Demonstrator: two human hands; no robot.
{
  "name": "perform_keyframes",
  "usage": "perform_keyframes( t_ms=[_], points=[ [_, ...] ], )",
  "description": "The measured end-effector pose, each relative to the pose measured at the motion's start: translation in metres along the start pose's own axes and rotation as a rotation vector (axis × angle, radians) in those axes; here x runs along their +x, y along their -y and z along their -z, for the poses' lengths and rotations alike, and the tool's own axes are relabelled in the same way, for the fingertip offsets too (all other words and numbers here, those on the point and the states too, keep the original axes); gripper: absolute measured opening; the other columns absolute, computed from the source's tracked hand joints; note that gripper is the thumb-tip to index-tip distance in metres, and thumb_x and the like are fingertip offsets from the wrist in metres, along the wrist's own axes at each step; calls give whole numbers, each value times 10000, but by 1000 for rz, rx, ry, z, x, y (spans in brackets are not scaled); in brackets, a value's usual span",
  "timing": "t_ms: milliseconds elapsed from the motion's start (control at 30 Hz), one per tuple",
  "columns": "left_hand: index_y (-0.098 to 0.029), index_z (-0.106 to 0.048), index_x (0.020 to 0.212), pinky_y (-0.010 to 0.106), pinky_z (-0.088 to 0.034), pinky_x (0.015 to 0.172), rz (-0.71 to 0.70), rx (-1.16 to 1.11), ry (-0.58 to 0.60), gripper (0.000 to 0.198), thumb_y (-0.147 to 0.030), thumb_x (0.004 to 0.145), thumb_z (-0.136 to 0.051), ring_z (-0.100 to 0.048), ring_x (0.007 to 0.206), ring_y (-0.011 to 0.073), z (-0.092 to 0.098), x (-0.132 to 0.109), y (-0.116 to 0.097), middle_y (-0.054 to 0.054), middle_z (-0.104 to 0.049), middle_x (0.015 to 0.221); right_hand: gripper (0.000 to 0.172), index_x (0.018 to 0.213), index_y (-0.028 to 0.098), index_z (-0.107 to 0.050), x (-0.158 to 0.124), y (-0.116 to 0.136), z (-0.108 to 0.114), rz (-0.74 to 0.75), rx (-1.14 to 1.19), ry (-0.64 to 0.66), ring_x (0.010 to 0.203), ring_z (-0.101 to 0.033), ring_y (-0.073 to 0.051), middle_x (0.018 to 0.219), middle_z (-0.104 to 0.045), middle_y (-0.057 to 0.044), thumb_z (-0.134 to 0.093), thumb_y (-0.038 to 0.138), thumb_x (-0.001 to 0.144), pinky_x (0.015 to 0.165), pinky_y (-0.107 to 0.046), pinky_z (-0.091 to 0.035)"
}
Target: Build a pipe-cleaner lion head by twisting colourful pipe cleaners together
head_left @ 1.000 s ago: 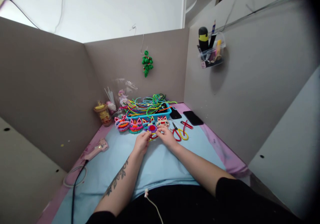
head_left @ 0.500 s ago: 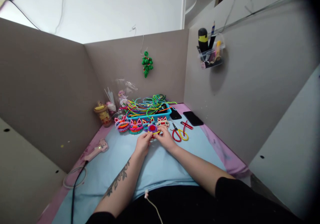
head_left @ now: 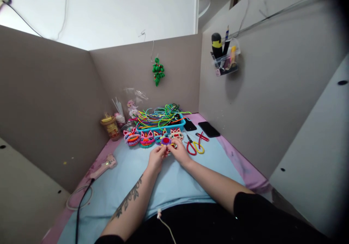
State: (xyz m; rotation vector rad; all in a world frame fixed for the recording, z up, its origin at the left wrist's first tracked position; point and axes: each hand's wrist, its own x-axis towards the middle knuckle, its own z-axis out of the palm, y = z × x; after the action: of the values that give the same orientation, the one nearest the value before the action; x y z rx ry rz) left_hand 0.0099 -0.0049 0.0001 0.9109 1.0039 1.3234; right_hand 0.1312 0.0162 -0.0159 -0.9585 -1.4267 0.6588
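My left hand (head_left: 156,158) and my right hand (head_left: 180,153) meet over the light blue mat (head_left: 169,178), both pinched on a small pipe-cleaner piece (head_left: 165,141) with a purple ring and red centre. Just behind it stands a row of finished pipe-cleaner animal faces (head_left: 141,138). Further back a blue tray (head_left: 174,126) is heaped with several coloured pipe cleaners (head_left: 158,115).
Red and yellow scissors (head_left: 194,144) lie right of my hands, two dark phones (head_left: 208,128) beyond them. A pink glue gun (head_left: 105,165) with its cable lies at the left. A yellow-lidded cup (head_left: 110,126) stands at the back left. Grey partition walls enclose the desk; a green ornament (head_left: 157,71) hangs on the back one.
My hands stay together on the pipe-cleaner piece, fingers shifting slightly. The view has tilted a little; nothing else on the desk moved.
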Motion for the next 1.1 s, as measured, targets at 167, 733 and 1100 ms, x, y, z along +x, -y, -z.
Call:
perform_keyframes(
  t_ms=[167, 733, 1100],
  points=[
    [-116, -611, 687, 166, -320, 423, 49, 14, -56, 344, -378, 540, -777, -497, 495, 73, -1, -3, -3, -7, -556, 554, 90, 707, 194, -569, -1, -1, -2, -17, 1, 14, 995, -504, -199, 977, -509, -58, -590, 281, 716, 899, -328, -395],
    [-115, -609, 591, 174, -253, 404, -36, 162, -76, 296, -376, 556, -743, -430, 445, 60, 5, 4, 4, -6, -551, 499, 77, 714, 190, -592, -1, -6, -1, -51, 14, 34, 1013, -500, -215, 1022, -495, -75, -546, 248, 734, 824, -339, -450],
    [-126, -604, 631, 178, -229, 417, -65, 313, -50, 309, -421, 621, -696, -411, 421, 57, 9, 2, 0, 2, -584, 506, 118, 672, 189, -603, 1, -12, 1, -130, 81, 45, 1074, -480, -220, 1109, -470, -76, -609, 305, 691, 779, -307, -460]
  ],
)
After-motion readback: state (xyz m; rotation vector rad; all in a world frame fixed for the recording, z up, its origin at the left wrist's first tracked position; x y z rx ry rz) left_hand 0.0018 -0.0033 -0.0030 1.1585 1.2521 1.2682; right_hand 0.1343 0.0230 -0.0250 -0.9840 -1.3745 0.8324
